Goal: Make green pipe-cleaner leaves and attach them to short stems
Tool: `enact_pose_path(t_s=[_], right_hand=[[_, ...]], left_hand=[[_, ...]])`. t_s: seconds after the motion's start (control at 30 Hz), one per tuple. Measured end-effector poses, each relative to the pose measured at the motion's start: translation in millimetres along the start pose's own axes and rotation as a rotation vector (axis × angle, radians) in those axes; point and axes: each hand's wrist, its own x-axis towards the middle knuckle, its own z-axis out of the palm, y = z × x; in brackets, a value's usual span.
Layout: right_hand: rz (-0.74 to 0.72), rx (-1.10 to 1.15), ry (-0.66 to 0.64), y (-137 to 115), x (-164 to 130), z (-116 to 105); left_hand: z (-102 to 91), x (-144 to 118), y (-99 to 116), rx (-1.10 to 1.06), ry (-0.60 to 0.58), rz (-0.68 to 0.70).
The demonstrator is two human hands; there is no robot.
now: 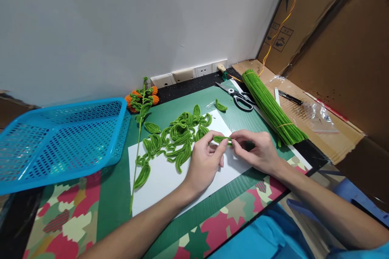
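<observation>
Between my two hands is a small green pipe-cleaner leaf (221, 139), a narrow loop held level over the white sheet (194, 182). My left hand (208, 156) pinches its left end between thumb and finger. The fingertips of my right hand (257, 149) close on its right end. Beside my left hand lies a pile of green pipe-cleaner leaves (180, 131), many curled and overlapping. A pipe-cleaner stem (138, 151) with leaves and orange blooms (154, 99) lies left of the pile. One single leaf (221, 106) rests beyond my hands.
A blue plastic basket (121, 137) stands at the left. Black-handled scissors (240, 99) lie near the wall sockets (203, 71). A tied bundle of green pipe cleaners (270, 105) lies at the right, by a black pen-like tool (290, 97) on cardboard (340, 141).
</observation>
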Motion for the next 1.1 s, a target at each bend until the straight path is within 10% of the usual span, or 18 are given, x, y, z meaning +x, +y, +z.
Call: enact_pose_path(t_s=[1.1], right_hand=[[0.083, 0.073, -0.163, 6.7, -7.4, -0.9]], left_hand=[[-0.1, 0.8, 2.4, -0.062, -0.038, 0.019]])
